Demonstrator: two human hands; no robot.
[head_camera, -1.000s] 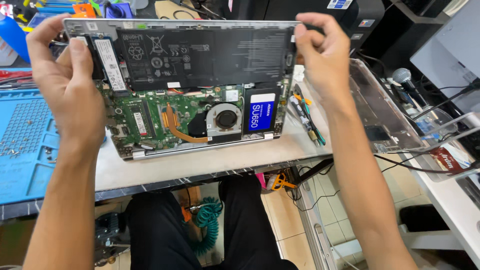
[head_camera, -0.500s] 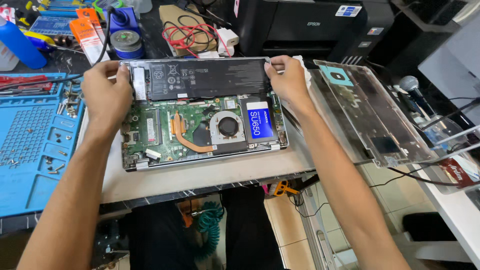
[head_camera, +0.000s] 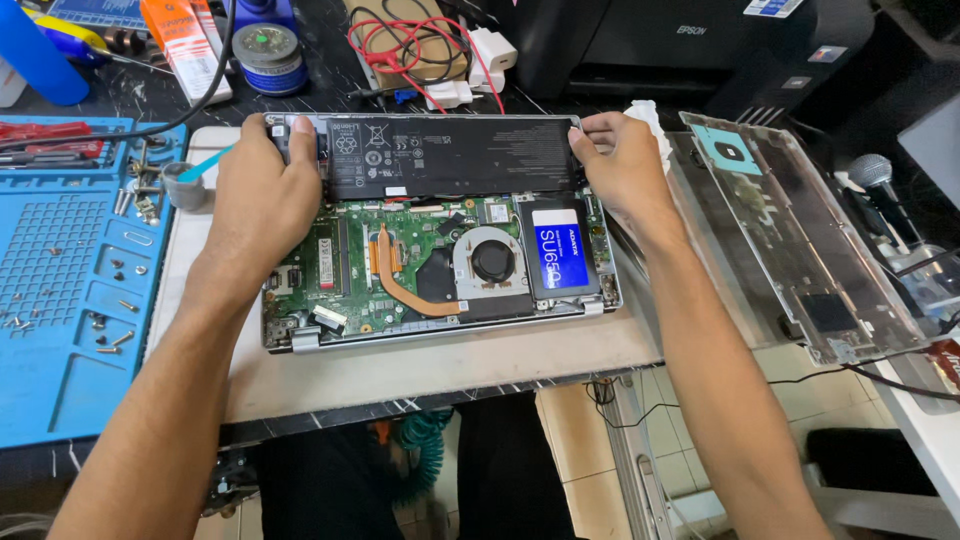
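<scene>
Both hands sit at the far corners of an opened silver laptop chassis (head_camera: 440, 345): the left hand (head_camera: 255, 200) curls loosely over the left end of the long flat black battery pack (head_camera: 450, 155), fingers bent round its corner, and the right hand (head_camera: 625, 165) pinches the right end between thumb and fingertips. The battery lies across the top edge of the chassis, above the green circuit board (head_camera: 350, 270).

Judging from this grip, an uneven lift or push at one end could flex the thin pack or strain its connector, and a slip might drag a finger across the exposed board or the curved copper heat pipe (head_camera: 400, 285).

Beside the round black cooling fan (head_camera: 492, 262) lies a slim rectangular drive with a blue label (head_camera: 560, 258). A blue rubbery repair mat (head_camera: 60, 290) with moulded compartments holds small loose screws on the left; the removed grey bottom cover (head_camera: 800, 240), matte and ribbed inside, rests tilted on the right.
</scene>
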